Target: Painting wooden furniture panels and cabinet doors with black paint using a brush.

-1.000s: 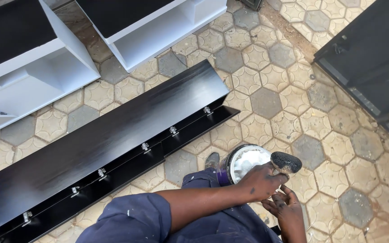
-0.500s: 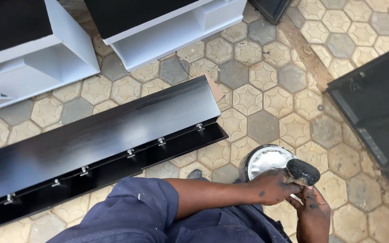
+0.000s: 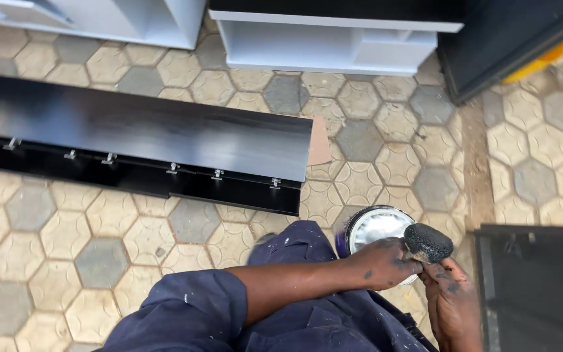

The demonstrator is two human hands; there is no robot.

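Observation:
My left hand (image 3: 386,264) reaches across my lap from the left in a dark blue sleeve, its paint-smeared fingers closed on the underside of a dark round sponge (image 3: 428,242). From below, my right hand (image 3: 454,306) meets it, also stained, with fingertips pinching the same sponge. Both hands hover just over a small round paint tin (image 3: 374,227) with a pale, shiny inside, standing on the paving by my knee. A long glossy black board (image 3: 144,133) with a row of small metal fittings along its near edge lies on the ground in front of me.
The ground is hexagonal paving stones (image 3: 53,228). White cabinet pieces with black tops (image 3: 333,39) stand at the far side. A dark panel (image 3: 516,32) leans at the top right and another dark frame (image 3: 535,287) lies at my right.
My view has swung left and up, so the black board now lies level across the frame. Both hands stay together over the tin with the sponge.

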